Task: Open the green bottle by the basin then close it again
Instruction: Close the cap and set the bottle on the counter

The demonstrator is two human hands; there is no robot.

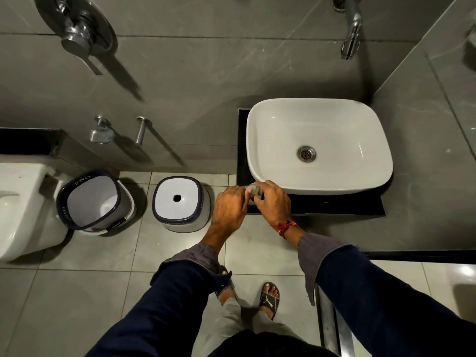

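Observation:
The green bottle (pixel 254 192) stands on the black counter (pixel 334 204) at the front left corner of the white basin (pixel 319 145). Only its pale top and a sliver of green body show between my hands. My right hand (pixel 273 202) wraps around the bottle from the right, fingers curled over its top. From the left, my left hand (pixel 230 207) closes on the bottle with its fingertips at the cap area. Whether the cap is on or off is hidden by my fingers.
A wall tap (pixel 350 39) hangs above the basin. On the floor to the left stand a white stool (pixel 180 202) and a bucket (pixel 95 199), beside a toilet (pixel 20 207). My feet in sandals (pixel 269 300) stand on grey tiles below the counter.

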